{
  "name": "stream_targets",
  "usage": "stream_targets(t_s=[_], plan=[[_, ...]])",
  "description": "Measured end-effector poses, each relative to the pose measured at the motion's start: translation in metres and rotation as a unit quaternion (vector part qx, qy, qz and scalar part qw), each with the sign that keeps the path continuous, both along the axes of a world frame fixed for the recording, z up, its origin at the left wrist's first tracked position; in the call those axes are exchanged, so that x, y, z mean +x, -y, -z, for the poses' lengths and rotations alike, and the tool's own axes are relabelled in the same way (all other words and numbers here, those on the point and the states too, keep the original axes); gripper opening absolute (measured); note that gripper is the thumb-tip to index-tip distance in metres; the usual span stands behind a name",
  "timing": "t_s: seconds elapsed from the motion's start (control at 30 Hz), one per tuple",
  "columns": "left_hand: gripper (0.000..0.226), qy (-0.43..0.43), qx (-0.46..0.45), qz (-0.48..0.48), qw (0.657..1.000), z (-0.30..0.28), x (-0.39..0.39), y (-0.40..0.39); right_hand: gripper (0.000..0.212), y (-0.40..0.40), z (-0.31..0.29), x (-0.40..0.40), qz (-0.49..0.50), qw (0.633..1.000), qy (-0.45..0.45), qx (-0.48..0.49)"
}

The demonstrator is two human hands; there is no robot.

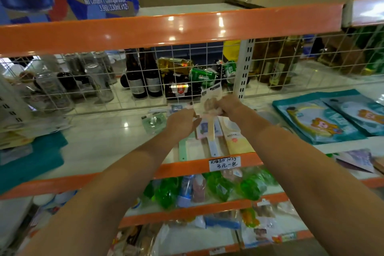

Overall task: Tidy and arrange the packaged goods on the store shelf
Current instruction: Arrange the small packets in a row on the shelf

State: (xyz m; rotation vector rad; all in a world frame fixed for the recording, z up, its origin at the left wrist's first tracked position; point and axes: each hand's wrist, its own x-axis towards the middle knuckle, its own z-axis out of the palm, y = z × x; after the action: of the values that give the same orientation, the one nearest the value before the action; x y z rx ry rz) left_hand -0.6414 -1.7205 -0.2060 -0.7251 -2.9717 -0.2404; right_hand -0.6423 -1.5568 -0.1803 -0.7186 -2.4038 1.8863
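Now we see both arms reaching over the white shelf, near the wire mesh back. The right hand curls its fingers round a small pale packet, held up just in front of the mesh. The left hand lies beside it with its fingers seemingly relaxed, though blur keeps us from telling whether it touches the packet. Below the hands, flat carded goods lie on the shelf above a handwritten price tag. Teal pouches lie to the right; dark bottles stand behind the mesh.
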Motion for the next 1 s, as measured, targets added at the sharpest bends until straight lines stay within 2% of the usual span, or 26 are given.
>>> stream_targets(t_s=[0.03, 0.1, 0.3, 0.47, 0.6, 0.73, 0.8, 0.87, 0.93, 1.0], plan=[[0.042, 0.002, -0.008, -0.002, 1.0, -0.001, 0.0, 0.003, 0.014, -0.001, 0.001, 0.001, -0.01, 1.0, -0.002, -0.002], [0.041, -0.003, -0.017, -0.003, 1.0, 0.001, -0.001, 0.011, 0.027, -0.004, 0.011, -0.002, -0.022, 1.0, 0.008, 0.005], [0.039, -0.001, -0.063, -0.013, 0.998, 0.013, -0.002, 0.036, 0.031, -0.009, 0.044, -0.005, -0.035, 0.998, 0.053, 0.031], [0.034, 0.001, -0.055, -0.024, 0.998, 0.026, -0.008, 0.048, 0.035, -0.005, 0.054, 0.006, -0.052, 0.992, 0.096, 0.066], [0.036, -0.002, -0.054, -0.029, 0.998, 0.031, -0.013, 0.054, 0.034, 0.0, 0.064, 0.003, -0.058, 0.992, 0.082, 0.081], [0.038, -0.007, -0.054, -0.029, 0.998, 0.033, -0.015, 0.059, 0.027, 0.006, 0.066, 0.0, -0.045, 0.988, 0.073, 0.131], [0.038, -0.005, -0.054, -0.031, 0.998, 0.032, -0.016, 0.061, 0.015, 0.01, 0.062, -0.001, -0.057, 0.97, 0.102, 0.216], [0.037, -0.007, -0.052, -0.032, 0.998, 0.032, -0.015, 0.061, 0.03, 0.014, 0.062, -0.003, -0.062, 0.945, 0.117, 0.298], [0.036, -0.007, -0.051, -0.034, 0.998, 0.032, -0.015, 0.063, 0.035, 0.018, 0.062, -0.001, -0.074, 0.926, 0.118, 0.35], [0.035, -0.008, -0.053, -0.034, 0.998, 0.032, -0.015, 0.064, 0.04, 0.019, 0.063, -0.002, -0.063, 0.925, 0.122, 0.355]])
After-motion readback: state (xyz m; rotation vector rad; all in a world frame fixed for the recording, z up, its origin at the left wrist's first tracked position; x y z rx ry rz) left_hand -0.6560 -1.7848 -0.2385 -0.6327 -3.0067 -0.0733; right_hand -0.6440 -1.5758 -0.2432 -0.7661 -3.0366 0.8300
